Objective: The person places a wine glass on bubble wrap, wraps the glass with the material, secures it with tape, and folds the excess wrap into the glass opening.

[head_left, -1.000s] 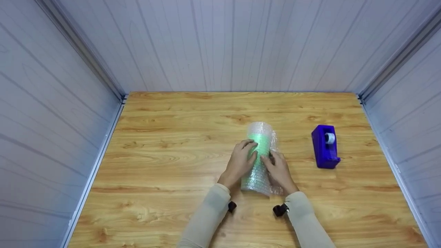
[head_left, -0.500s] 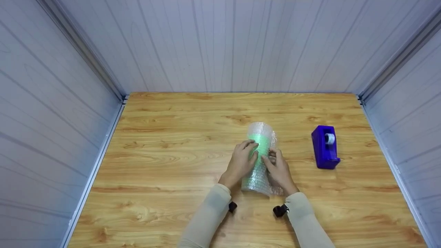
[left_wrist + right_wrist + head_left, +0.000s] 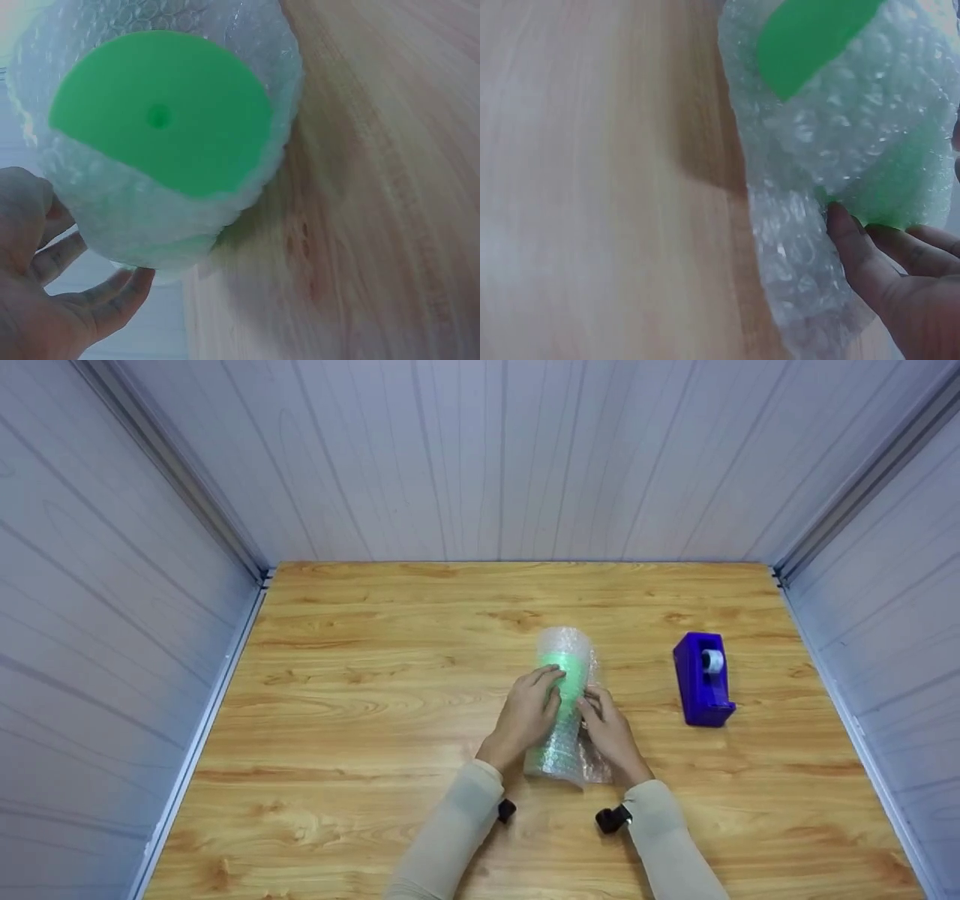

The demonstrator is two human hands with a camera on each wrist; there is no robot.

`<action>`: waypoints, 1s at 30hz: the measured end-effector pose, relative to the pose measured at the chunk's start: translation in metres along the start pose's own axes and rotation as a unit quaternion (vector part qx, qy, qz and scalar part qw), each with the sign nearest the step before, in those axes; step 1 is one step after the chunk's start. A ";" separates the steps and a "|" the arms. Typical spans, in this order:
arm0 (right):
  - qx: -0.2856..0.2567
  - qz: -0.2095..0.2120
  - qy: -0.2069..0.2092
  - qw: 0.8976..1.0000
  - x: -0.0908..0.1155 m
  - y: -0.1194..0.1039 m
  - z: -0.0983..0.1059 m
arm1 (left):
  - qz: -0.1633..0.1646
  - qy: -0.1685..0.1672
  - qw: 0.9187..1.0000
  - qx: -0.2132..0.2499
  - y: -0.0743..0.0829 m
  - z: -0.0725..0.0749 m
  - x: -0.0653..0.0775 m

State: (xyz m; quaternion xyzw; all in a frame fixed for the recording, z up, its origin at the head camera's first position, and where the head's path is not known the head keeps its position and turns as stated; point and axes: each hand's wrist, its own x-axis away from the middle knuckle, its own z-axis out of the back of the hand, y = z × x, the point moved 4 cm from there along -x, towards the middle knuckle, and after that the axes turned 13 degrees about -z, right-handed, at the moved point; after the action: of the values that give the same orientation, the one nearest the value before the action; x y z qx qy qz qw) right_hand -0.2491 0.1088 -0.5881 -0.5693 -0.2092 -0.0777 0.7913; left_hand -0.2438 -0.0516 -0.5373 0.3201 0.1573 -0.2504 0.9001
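A green cylinder (image 3: 573, 669) lies on the table, rolled in clear bubble wrap (image 3: 564, 640). Its flat green end face (image 3: 169, 112), with a small round hole, shows in the left wrist view. My left hand (image 3: 523, 711) holds the roll from its left side, fingers bent over the top. On the other side, my right hand (image 3: 611, 731) pinches the wrap between thumb and fingers near the roll's middle. A loose flap of bubble wrap (image 3: 799, 262) spreads on the table beside the roll, partly beneath that hand.
To the right stands a blue tape dispenser (image 3: 701, 690) with a roll of clear tape (image 3: 712, 661). Pale panel walls (image 3: 465, 465) enclose the wooden table (image 3: 360, 660) at the back and both sides.
My right hand and its thumb have shifted slightly along the wrap's edge, and the loose flap has moved a little. My left hand stays in place on the roll.
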 end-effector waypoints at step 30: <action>0.094 0.060 0.046 0.993 -0.004 0.001 0.013 | -0.043 -0.076 0.991 -0.100 0.016 -0.010 -0.007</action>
State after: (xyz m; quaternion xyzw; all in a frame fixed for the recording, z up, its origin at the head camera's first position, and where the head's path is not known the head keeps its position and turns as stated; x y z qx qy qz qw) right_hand -0.2553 0.1208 -0.5867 -0.4996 -0.1442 -0.0357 0.8534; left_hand -0.2420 -0.0322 -0.5339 0.2018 0.1265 -0.2952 0.9253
